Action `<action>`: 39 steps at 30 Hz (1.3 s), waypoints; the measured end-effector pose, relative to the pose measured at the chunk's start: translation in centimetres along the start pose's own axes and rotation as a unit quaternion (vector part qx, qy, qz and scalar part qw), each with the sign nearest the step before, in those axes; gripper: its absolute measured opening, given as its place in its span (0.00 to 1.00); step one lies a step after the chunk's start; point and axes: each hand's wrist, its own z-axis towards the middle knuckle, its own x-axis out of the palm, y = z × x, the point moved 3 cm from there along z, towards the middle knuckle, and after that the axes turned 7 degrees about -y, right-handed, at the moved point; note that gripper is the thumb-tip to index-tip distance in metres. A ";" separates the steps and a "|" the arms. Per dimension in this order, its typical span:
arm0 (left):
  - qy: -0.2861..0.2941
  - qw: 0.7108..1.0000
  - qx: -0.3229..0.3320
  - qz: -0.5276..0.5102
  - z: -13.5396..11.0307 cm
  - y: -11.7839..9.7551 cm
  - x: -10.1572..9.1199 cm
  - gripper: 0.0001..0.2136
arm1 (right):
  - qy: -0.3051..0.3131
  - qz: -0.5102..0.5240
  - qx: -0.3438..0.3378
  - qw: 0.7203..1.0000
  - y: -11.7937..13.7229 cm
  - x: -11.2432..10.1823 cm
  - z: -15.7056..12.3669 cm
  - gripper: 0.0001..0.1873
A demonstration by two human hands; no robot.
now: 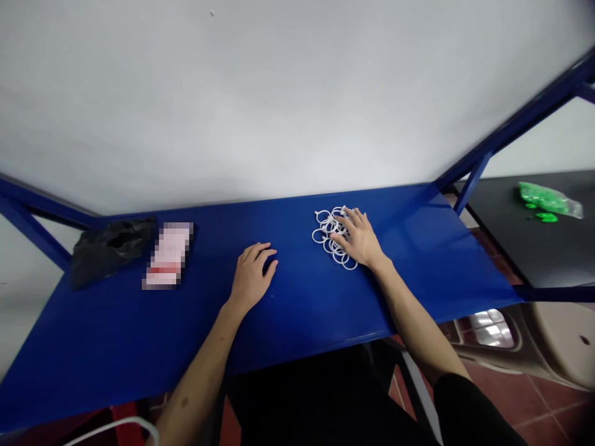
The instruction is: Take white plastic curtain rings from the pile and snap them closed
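Observation:
A pile of several white plastic rings point(327, 234) lies on the blue table point(297, 297) right of centre. My right hand point(359, 238) rests on the pile's right side, fingers stretched out flat over the rings. My left hand point(252, 272) rests on the bare tabletop to the left of the pile, fingers loosely curled downward, with nothing visible in it. The two hands are apart, about a hand's width between them.
A crumpled black plastic bag point(111, 248) and a small flat pinkish packet point(168, 254) lie at the table's far left. A blue frame post point(511, 127) rises at the right. Beyond it a dark table point(534, 248) carries a bag of green pieces point(548, 199).

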 end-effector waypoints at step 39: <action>0.033 0.999 0.010 0.029 -0.1 -0.3 -0.3 0.12 | -0.009 -0.036 -0.040 0.999 0.3 0.2 -1.0 0.41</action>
